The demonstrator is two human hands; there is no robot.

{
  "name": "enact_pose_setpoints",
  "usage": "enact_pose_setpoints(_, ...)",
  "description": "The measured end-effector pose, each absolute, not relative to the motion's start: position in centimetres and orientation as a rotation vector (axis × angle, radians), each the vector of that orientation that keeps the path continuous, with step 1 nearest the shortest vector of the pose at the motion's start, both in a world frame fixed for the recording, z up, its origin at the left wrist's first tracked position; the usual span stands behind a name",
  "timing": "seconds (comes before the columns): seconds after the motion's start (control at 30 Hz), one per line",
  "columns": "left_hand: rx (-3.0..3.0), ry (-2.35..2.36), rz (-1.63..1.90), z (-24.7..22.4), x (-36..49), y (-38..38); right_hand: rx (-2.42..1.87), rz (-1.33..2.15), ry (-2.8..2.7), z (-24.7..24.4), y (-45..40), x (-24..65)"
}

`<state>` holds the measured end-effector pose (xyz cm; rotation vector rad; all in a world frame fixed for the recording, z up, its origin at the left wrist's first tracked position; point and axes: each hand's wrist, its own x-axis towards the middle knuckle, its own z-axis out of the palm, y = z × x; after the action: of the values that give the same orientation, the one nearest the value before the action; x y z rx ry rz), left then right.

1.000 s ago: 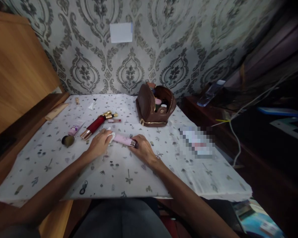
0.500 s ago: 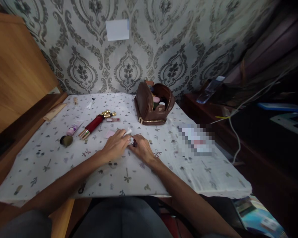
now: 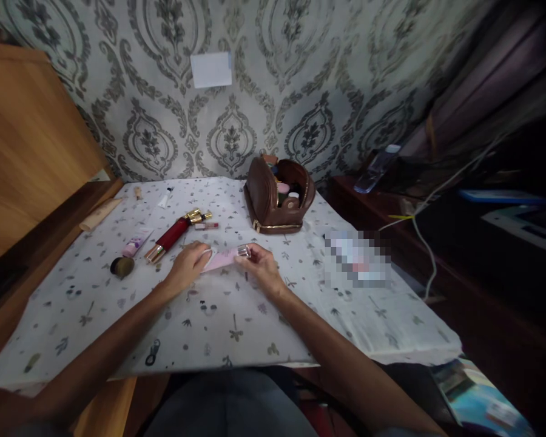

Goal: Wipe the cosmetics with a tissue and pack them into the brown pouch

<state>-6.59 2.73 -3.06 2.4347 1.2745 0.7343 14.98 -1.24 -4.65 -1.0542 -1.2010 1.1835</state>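
Observation:
A flat pink cosmetic tube (image 3: pixel 221 259) with a shiny silver cap (image 3: pixel 243 250) lies between my two hands, just above or on the patterned tablecloth. The fingers of my right hand (image 3: pixel 264 268) close around the capped end. My left hand (image 3: pixel 187 265) has its thumb and fingers closed at the tube's other end, where a small white edge also shows; its fingertips are partly hidden. Left of that hand lie a red bottle with gold ends (image 3: pixel 173 238) and a small lipstick-like tube (image 3: pixel 206 226).
An open brown cosmetic bag (image 3: pixel 277 203) full of items stands at the back. To the left lie a purple-white tube (image 3: pixel 135 243), a round brush (image 3: pixel 122 267), a beige tube (image 3: pixel 101 213) and a small white tube (image 3: pixel 165 198). A blurred-out item (image 3: pixel 357 258) lies right.
My hands have moved apart, the left one leftward. The pink tube, partly covered before, now stretches between them with its silver cap at my right fingers. The view has tilted slightly.

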Motion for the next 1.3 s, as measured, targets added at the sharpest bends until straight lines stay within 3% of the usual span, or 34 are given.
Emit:
enact_pose_setpoints(0.33, 2.145, 0.99, 1.011, 0.8, -2.9, -0.7, -0.854, 1.627, -0.774, -3.6, -1.6, 14.4)
enact_pose_setpoints(0.57, 2.38, 0.776, 0.671, 1.4, -1.5, -0.2, -0.8, 1.986, -0.854, -3.0, -2.7, 14.4)
enact_pose_setpoints(0.77, 2.196, 0.971, 0.754, 2.1, -0.7, 0.0, -0.862, 1.958, -0.913, -2.9, -2.5, 13.7)
enact_pose_setpoints(1.0, 1.922, 1.072, 0.595, 3.7, -0.3, 0.1, -0.803, 1.664, -1.204, -3.2, -3.6, 13.7)
enact_pose_setpoints(1.3, 1.376, 0.886, 0.609, 2.0, -0.3, 1.1, -0.686, 1.753, -1.192, -2.9, -4.1, 13.9)
